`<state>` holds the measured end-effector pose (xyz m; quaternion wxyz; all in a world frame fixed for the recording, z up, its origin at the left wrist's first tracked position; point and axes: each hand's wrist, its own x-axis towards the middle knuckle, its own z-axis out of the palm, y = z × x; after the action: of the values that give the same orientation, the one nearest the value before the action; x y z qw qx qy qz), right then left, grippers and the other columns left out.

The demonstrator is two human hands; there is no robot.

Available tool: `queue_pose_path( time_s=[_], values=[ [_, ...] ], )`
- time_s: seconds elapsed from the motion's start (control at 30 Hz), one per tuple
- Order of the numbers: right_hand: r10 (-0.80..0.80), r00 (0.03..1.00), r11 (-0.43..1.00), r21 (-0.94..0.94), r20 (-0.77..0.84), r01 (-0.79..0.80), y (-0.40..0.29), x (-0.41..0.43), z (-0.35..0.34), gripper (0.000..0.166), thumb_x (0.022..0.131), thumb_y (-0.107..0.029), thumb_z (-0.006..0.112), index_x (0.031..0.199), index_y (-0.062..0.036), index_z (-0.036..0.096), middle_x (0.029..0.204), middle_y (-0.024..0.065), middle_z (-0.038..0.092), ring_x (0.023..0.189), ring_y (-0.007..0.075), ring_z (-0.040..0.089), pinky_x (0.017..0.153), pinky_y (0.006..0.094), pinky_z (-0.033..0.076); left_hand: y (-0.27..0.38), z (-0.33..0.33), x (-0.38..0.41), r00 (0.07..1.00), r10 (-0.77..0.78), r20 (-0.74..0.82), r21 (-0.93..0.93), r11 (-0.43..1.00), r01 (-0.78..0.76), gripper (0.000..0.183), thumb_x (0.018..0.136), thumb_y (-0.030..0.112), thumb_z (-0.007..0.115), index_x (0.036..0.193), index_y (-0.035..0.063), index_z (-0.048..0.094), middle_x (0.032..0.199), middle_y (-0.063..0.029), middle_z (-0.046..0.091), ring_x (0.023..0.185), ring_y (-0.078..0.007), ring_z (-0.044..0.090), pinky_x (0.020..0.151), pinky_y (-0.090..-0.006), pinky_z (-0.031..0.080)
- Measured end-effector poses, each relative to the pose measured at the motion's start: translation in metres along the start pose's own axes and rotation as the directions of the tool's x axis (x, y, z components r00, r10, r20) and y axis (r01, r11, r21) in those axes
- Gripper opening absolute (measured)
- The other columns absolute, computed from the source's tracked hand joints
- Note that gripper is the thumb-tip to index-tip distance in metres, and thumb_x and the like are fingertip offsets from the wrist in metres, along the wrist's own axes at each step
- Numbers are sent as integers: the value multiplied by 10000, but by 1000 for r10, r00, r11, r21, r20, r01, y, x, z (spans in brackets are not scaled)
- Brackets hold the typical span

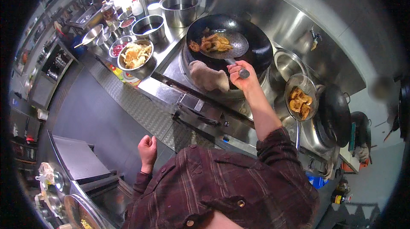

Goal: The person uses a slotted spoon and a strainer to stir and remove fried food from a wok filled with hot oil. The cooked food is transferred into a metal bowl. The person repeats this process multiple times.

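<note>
My right hand (pixel 242 77) is closed around the handle of a perforated metal skimmer (pixel 239 44). Its bowl lies inside a large black wok (pixel 256 35), with browned fried pieces (pixel 215 43) on and beside it. A folded beige cloth (pixel 208 77) rests on the wok's near rim. My left hand (pixel 148 150) hangs over the floor at my side, curled into a fist, with nothing visible in it. To the right, a mesh strainer (pixel 290 91) holds golden-brown fried pieces (pixel 300 102), partly over a steel pot (pixel 289 62).
Left of the wok are a steel bowl of pale battered food (pixel 135 55), a bowl of red pieces (pixel 118 48), pots of dark liquid (pixel 149 27) and bottles (pixel 137 7). Another black wok (pixel 336 113) sits at the right. A metal-topped unit (pixel 80 158) stands lower left.
</note>
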<state>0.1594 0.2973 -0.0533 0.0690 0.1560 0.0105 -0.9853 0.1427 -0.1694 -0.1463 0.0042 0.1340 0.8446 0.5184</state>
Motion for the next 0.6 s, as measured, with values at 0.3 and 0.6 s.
queue_pose_path(
  time_s=[0.3, 0.6],
  values=[
    [-229, 970, 950, -199, 78, 240, 8, -69, 19, 337, 819, -138, 538, 1074, 67, 458, 748, 27, 507, 523, 84, 500, 444, 234, 381, 12, 6, 5, 998, 31, 52, 35, 999, -32, 398, 812, 98, 627, 623, 29, 283, 566, -26, 239, 533, -102, 259, 472, -285, 264],
    [-210, 976, 976, -45, 63, 213, 15, -76, -1, 327, 805, -121, 562, 1071, 41, 462, 731, 12, 513, 522, 77, 504, 458, 244, 402, 16, 12, 15, 997, 41, 59, -40, 998, -39, 382, 812, 103, 624, 625, 22, 300, 572, -32, 270, 536, -103, 279, 480, -282, 279]
  ],
)
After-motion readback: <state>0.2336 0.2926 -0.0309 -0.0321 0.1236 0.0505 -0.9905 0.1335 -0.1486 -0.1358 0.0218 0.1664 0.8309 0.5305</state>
